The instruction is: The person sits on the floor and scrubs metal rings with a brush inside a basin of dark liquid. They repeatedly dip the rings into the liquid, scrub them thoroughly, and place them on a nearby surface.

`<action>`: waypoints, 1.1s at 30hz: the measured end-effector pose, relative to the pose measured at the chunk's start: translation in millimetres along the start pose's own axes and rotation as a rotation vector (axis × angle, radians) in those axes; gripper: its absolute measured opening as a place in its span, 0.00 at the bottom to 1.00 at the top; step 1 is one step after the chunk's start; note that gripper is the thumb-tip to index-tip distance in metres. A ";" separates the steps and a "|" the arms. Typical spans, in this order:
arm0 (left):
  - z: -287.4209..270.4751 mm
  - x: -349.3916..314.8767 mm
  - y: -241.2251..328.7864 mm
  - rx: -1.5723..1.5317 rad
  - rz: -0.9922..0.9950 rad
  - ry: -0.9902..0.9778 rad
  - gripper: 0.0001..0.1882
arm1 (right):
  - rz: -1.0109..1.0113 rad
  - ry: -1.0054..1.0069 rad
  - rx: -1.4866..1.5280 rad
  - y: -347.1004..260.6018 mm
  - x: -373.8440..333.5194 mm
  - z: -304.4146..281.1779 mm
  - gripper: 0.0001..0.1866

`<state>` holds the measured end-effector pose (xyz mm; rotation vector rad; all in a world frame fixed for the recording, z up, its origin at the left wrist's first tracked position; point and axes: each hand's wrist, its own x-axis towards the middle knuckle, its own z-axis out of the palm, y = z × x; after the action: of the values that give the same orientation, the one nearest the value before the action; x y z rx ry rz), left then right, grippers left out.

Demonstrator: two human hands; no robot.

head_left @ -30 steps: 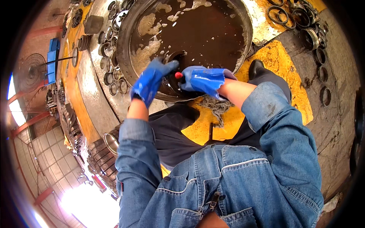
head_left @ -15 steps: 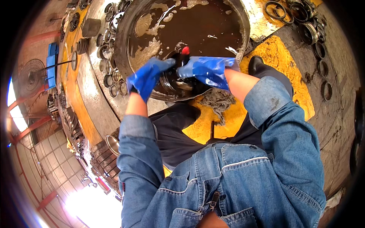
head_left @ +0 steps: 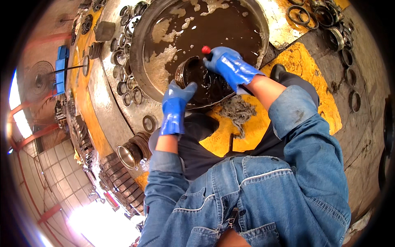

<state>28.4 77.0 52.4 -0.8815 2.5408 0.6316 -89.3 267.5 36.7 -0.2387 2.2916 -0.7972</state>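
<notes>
A wide round basin (head_left: 139, 57) of dark, foam-flecked liquid lies in front of me. My left hand (head_left: 177, 95), in a blue rubber glove, grips the lower edge of a metal ring (head_left: 180, 74), which is tilted at the basin's near side with its dark opening toward the right. My right hand (head_left: 227, 62), gloved the same, is closed around a tool with a red handle end (head_left: 206, 50). The working end of that tool is hidden beneath the hand, so I cannot tell its kind. Wet, dark shapes glisten between my hands.
Many metal rings (head_left: 121, 57) stand along the basin's left side. More rings (head_left: 334, 39) lie at the far right. A grey rag (head_left: 238, 109) rests on the yellow board (head_left: 294, 61) between my legs. Stacked cylinders (head_left: 128, 156) sit left of my knee, and a fan (head_left: 41, 78) stands farther left.
My hands have drawn apart: the left moved nearer to me and right, the right moved right and up with the red-ended tool. The ring now shows tilted in the left hand.
</notes>
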 end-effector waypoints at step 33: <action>-20.5 -9.8 6.8 0.134 0.276 -0.035 0.45 | 0.035 0.187 -0.035 47.3 30.0 -8.3 0.24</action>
<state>27.0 75.8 76.0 -0.4740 2.6598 0.5415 -114.8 297.8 -3.7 -0.1450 2.4798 -0.7910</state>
